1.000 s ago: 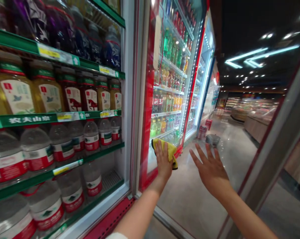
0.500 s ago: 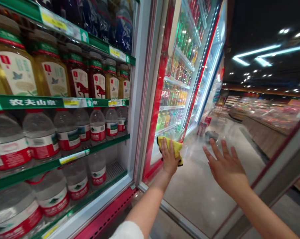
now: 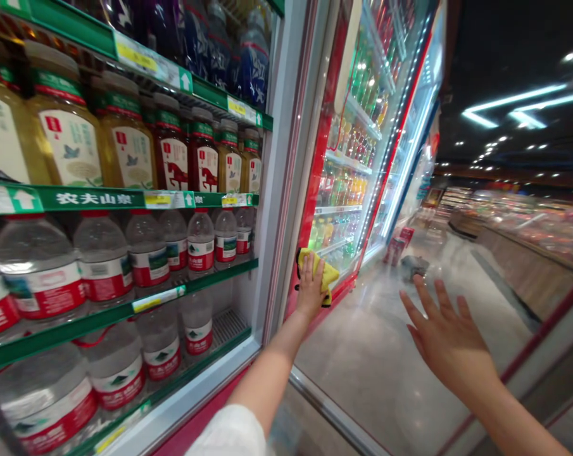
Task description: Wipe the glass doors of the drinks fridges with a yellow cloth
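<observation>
My left hand (image 3: 311, 286) lies over a yellow cloth (image 3: 330, 273) with dark edging, pressing it against the glass door (image 3: 362, 361) of a drinks cooler. Its fingers point up, and the cloth bunches out on both sides of them. Further right, my right hand (image 3: 450, 335) is open with its fingers spread. It holds nothing and appears to lie against the same pane; exact contact is hard to tell. A metal frame bar (image 3: 336, 411) runs along the door's bottom edge.
Left of the door, cooler shelves (image 3: 100, 201) hold juice bottles (image 3: 70, 142) and water bottles (image 3: 103, 259). Through the glass show a red-framed cooler (image 3: 347, 190), a grey bundle (image 3: 414, 267) on the floor, and a wood-sided display counter (image 3: 528, 266).
My left hand has slid the cloth leftward and slightly up across the glass, nearer the door's inner frame. The view has shifted a little left. My right hand stays spread.
</observation>
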A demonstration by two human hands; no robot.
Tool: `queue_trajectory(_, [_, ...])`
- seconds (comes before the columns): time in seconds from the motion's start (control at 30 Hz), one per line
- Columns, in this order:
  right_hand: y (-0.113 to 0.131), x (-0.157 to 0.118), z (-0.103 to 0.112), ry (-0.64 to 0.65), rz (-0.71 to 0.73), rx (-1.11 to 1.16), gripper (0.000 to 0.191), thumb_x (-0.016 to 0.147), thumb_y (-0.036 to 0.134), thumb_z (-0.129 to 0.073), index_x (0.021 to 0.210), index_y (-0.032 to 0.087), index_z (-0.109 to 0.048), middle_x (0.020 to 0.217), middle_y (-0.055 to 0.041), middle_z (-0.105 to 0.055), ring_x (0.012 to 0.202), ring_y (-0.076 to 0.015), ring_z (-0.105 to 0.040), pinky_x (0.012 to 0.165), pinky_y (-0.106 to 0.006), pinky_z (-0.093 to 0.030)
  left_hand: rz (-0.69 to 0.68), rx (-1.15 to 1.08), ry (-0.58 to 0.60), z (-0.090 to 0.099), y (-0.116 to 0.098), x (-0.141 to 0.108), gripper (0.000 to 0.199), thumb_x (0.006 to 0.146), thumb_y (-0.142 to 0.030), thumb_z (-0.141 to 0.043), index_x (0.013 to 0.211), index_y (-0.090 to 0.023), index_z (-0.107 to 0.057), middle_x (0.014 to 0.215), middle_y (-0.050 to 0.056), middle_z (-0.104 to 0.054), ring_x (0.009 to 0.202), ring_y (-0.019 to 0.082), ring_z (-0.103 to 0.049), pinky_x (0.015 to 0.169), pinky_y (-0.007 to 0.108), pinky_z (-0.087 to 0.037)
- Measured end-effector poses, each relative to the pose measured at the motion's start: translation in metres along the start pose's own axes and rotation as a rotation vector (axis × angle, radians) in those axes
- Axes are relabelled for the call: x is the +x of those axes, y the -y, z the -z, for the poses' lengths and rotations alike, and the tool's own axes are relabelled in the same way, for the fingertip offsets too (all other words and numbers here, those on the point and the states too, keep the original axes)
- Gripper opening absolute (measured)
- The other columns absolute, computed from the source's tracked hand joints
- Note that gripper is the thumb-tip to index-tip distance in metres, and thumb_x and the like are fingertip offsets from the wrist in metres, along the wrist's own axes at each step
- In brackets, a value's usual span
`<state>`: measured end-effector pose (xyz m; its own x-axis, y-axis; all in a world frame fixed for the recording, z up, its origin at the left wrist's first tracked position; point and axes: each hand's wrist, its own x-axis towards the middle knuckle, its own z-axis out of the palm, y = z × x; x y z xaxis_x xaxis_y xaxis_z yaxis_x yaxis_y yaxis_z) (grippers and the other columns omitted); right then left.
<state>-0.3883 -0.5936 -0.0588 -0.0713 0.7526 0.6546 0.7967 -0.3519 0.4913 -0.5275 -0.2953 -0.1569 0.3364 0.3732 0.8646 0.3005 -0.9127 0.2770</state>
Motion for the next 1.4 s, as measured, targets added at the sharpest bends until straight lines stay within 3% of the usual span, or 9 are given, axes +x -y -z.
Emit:
queue_trajectory(0.17, [0.022, -0.007, -0.011, 0.001, 0.042, 0.029, 0.048, 0.092, 0.014, -0.051, 0.138, 0.017, -0.063, 0.158, -0.0173, -0.047, 0.141, -0.0429, -0.048, 0.105, -0.068, -0.047, 0.149, 0.008, -0.058, 0.006, 0.019, 0.009, 0.096, 0.078, 0.003, -0.064, 0.16, -0.029, -0.025, 0.174, 0.015, -0.008, 0.159, 0.031, -0.006, 0.124, 0.059, -0.03])
queue_trajectory(0.37, [0.051, 0.01, -0.018, 0.084, 0.051, 0.124, 0.049, 0.092, 0.022, -0.053, 0.141, 0.021, -0.062, 0.159, -0.0126, -0.047, 0.146, -0.0346, -0.044, 0.115, -0.061, -0.04, 0.162, -0.043, -0.063, -0.005, -0.002, -0.025, 0.1, 0.077, 0.004, -0.059, 0.163, -0.022, -0.015, 0.174, 0.017, -0.003, 0.159, 0.033, -0.006, 0.125, 0.061, -0.029])
queue_trajectory(0.5, [0.062, 0.039, -0.015, 0.068, 0.063, 0.148, 0.048, 0.093, 0.023, -0.056, 0.14, 0.02, -0.063, 0.159, -0.0132, -0.048, 0.148, -0.0342, -0.041, 0.119, -0.059, -0.033, -0.053, 0.028, -0.007, 0.023, 0.016, 0.026, 0.096, 0.08, 0.006, -0.054, 0.163, -0.028, -0.021, 0.174, 0.009, -0.008, 0.159, 0.028, -0.01, 0.129, 0.054, -0.025])
queue_trajectory(0.63, [0.07, 0.056, -0.016, -0.005, 0.082, 0.186, 0.045, 0.093, 0.021, -0.057, 0.137, 0.02, -0.065, 0.158, -0.0125, -0.049, 0.148, -0.0339, -0.041, 0.12, -0.059, -0.031, -0.017, 0.16, -0.116, 0.04, 0.041, 0.072, 0.092, 0.081, 0.007, -0.051, 0.163, -0.024, -0.022, 0.174, 0.011, -0.006, 0.16, 0.029, -0.002, 0.129, 0.058, -0.019])
queue_trajectory(0.7, [0.075, 0.054, -0.021, -0.025, 0.082, 0.207, 0.043, 0.093, 0.021, -0.056, 0.135, 0.019, -0.066, 0.157, -0.0125, -0.05, 0.148, -0.0341, -0.042, 0.12, -0.058, -0.032, 0.014, 0.185, -0.097, 0.037, 0.049, 0.064, 0.094, 0.08, 0.006, -0.053, 0.163, -0.023, -0.022, 0.174, 0.011, -0.005, 0.159, 0.03, 0.0, 0.129, 0.06, -0.02])
queue_trajectory(0.93, [0.085, 0.018, -0.047, -0.051, 0.094, 0.282, 0.042, 0.093, 0.019, -0.051, 0.132, 0.018, -0.068, 0.153, -0.0135, -0.055, 0.145, -0.0341, -0.045, 0.118, -0.059, -0.034, 0.064, 0.189, -0.038, 0.023, 0.06, -0.04, 0.106, 0.07, 0.01, -0.053, 0.164, -0.025, -0.019, 0.172, 0.013, -0.003, 0.158, 0.033, -0.008, 0.122, 0.06, -0.036])
queue_trajectory(1.0, [0.083, 0.013, -0.048, -0.062, 0.101, 0.298, 0.042, 0.094, 0.019, -0.05, 0.131, 0.018, -0.068, 0.153, -0.0132, -0.055, 0.145, -0.0337, -0.045, 0.118, -0.058, -0.034, 0.041, 0.182, -0.029, 0.027, 0.062, -0.033, 0.106, 0.07, 0.01, -0.051, 0.164, -0.025, -0.018, 0.172, 0.012, -0.003, 0.158, 0.033, -0.008, 0.122, 0.06, -0.036])
queue_trajectory(1.23, [0.074, 0.03, -0.036, -0.062, 0.081, 0.317, 0.041, 0.094, 0.018, -0.05, 0.13, 0.018, -0.069, 0.152, -0.0128, -0.057, 0.146, -0.0324, -0.045, 0.12, -0.056, -0.033, -0.026, 0.133, -0.091, 0.038, 0.059, 0.071, 0.092, 0.08, 0.003, -0.055, 0.163, -0.026, -0.025, 0.174, 0.006, 0.001, 0.16, 0.029, 0.0, 0.129, 0.057, -0.021])
queue_trajectory(1.4, [0.075, 0.029, -0.047, -0.037, 0.075, 0.272, 0.044, 0.092, 0.015, -0.051, 0.133, 0.02, -0.067, 0.155, -0.0124, -0.053, 0.147, -0.0318, -0.044, 0.123, -0.058, -0.028, 0.187, 0.076, -0.032, 0.028, 0.06, 0.009, 0.093, 0.076, 0.005, -0.06, 0.159, -0.032, -0.035, 0.174, 0.004, 0.0, 0.16, 0.03, -0.004, 0.129, 0.055, -0.022])
